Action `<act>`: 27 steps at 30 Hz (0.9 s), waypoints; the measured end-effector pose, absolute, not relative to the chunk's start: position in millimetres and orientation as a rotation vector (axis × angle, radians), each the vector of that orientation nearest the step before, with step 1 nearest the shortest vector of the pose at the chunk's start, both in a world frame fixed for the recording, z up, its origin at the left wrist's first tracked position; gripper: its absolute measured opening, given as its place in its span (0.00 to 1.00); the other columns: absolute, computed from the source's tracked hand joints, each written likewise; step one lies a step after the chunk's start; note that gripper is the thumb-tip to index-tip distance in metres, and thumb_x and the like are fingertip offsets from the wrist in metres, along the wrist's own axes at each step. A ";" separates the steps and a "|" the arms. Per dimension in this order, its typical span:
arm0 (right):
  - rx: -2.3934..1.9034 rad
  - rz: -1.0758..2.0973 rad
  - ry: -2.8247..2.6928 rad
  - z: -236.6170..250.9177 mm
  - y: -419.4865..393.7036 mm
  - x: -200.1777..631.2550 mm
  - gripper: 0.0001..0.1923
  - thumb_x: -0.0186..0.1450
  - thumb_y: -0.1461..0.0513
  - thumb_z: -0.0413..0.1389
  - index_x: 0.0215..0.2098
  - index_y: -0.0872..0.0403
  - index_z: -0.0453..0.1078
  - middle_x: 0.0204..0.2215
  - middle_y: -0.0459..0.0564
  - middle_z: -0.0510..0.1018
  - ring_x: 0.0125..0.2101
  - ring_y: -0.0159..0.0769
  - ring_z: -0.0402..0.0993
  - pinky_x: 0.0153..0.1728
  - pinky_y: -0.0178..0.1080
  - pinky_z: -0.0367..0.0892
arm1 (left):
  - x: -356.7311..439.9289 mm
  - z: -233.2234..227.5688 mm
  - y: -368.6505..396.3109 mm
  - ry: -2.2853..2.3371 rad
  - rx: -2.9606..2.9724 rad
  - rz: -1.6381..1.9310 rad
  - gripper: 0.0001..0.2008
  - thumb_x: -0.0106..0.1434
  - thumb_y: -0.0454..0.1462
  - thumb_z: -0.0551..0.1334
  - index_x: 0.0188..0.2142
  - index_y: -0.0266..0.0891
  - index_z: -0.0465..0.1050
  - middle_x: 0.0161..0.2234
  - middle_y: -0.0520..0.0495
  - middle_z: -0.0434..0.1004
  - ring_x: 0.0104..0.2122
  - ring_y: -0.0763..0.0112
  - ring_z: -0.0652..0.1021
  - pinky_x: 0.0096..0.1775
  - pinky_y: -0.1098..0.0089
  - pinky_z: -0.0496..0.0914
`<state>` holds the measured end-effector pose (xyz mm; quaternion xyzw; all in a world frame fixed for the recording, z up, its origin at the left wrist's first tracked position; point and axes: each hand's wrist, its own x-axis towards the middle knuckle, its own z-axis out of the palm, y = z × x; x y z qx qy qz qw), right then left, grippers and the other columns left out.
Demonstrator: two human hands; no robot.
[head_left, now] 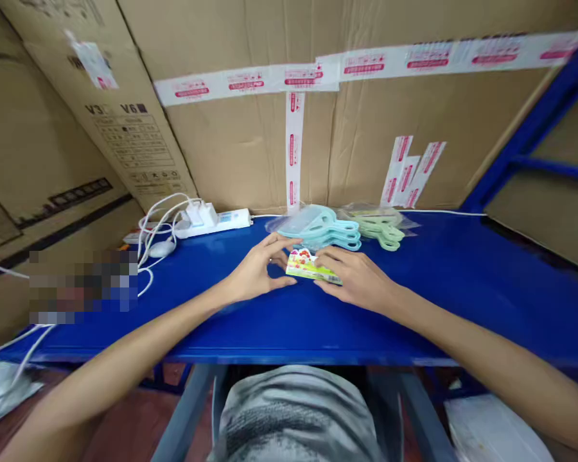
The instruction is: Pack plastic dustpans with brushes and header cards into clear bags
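A small yellow-green printed box with red and purple pictures is over the middle of the blue table. My right hand grips its right end, fingers on top and thumb along the near side. At the box's left end is my left hand, its thumb and forefinger spread apart. Whether its curled back fingers touch the box I cannot tell. Just behind the box lie light blue plastic scoop-like tools with looped handles, partly in clear wrap. Similar green ones lie to their right, also in clear wrap.
A white power strip with plugs and tangled white cables is at the back left. Large taped cardboard stands behind the blue table. A blue metal frame rises at the right. The far left is blurred out.
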<state>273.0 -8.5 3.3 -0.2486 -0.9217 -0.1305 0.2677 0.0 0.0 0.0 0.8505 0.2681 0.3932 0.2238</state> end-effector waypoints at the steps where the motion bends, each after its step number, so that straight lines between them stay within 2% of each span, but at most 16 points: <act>1: -0.662 -0.351 -2.495 3.8 -9.6 273.5 0.11 0.70 0.62 0.64 0.49 0.57 0.73 0.48 0.58 0.81 0.43 0.48 0.83 0.40 0.45 0.78 | -0.2 0.2 0.0 0.728 2.386 1.097 0.31 0.63 0.38 0.76 0.65 0.44 0.74 0.54 0.41 0.72 0.39 0.70 0.82 0.45 0.65 0.82; 3: -0.657 -0.348 -2.505 4.7 -11.5 274.5 0.10 0.71 0.62 0.62 0.49 0.56 0.73 0.48 0.58 0.81 0.44 0.47 0.82 0.41 0.45 0.77 | -0.7 0.4 0.1 0.700 2.453 1.120 0.20 0.65 0.39 0.75 0.57 0.44 0.82 0.54 0.41 0.75 0.43 0.66 0.83 0.49 0.61 0.81; 6: -0.681 -0.337 -2.498 6.0 -12.9 275.2 0.07 0.71 0.63 0.59 0.48 0.54 0.73 0.49 0.57 0.82 0.44 0.45 0.82 0.41 0.43 0.77 | -1.8 0.0 0.9 0.648 2.519 1.147 0.12 0.67 0.39 0.72 0.49 0.42 0.86 0.51 0.40 0.80 0.44 0.64 0.84 0.51 0.60 0.80; 11: -0.696 -0.306 -2.495 7.0 -13.1 273.5 0.06 0.71 0.64 0.58 0.47 0.53 0.74 0.50 0.57 0.82 0.45 0.44 0.82 0.42 0.42 0.77 | -3.8 -0.2 3.3 0.591 2.673 1.177 0.19 0.68 0.41 0.72 0.57 0.42 0.82 0.53 0.38 0.80 0.46 0.62 0.84 0.51 0.59 0.80; 17: -0.652 -0.288 -2.475 11.4 -13.6 272.7 0.05 0.72 0.65 0.58 0.45 0.53 0.75 0.49 0.56 0.82 0.48 0.45 0.81 0.47 0.44 0.76 | -5.5 3.9 6.6 0.544 2.681 1.236 0.10 0.68 0.40 0.71 0.46 0.38 0.86 0.49 0.39 0.83 0.42 0.65 0.84 0.48 0.64 0.81; 22: -0.655 -0.226 -2.505 11.4 -15.4 271.0 0.08 0.76 0.58 0.58 0.47 0.53 0.76 0.44 0.54 0.83 0.44 0.42 0.81 0.45 0.43 0.75 | -4.2 7.2 3.8 0.563 2.586 1.320 0.09 0.69 0.40 0.71 0.47 0.40 0.85 0.45 0.42 0.86 0.44 0.63 0.86 0.49 0.63 0.81; 24: -0.678 -0.215 -2.518 13.5 -15.5 270.2 0.09 0.77 0.57 0.57 0.46 0.53 0.77 0.42 0.53 0.84 0.43 0.41 0.81 0.44 0.41 0.75 | -4.0 7.8 2.9 0.591 2.564 1.353 0.11 0.69 0.40 0.71 0.49 0.39 0.84 0.46 0.42 0.86 0.44 0.63 0.85 0.48 0.63 0.81; 27: -0.885 -0.304 -2.432 30.2 -14.3 281.2 0.11 0.76 0.56 0.56 0.42 0.53 0.78 0.42 0.55 0.84 0.43 0.44 0.82 0.44 0.42 0.74 | -5.2 8.6 3.7 0.642 2.553 1.412 0.16 0.70 0.38 0.70 0.56 0.39 0.81 0.52 0.39 0.83 0.40 0.67 0.84 0.46 0.64 0.81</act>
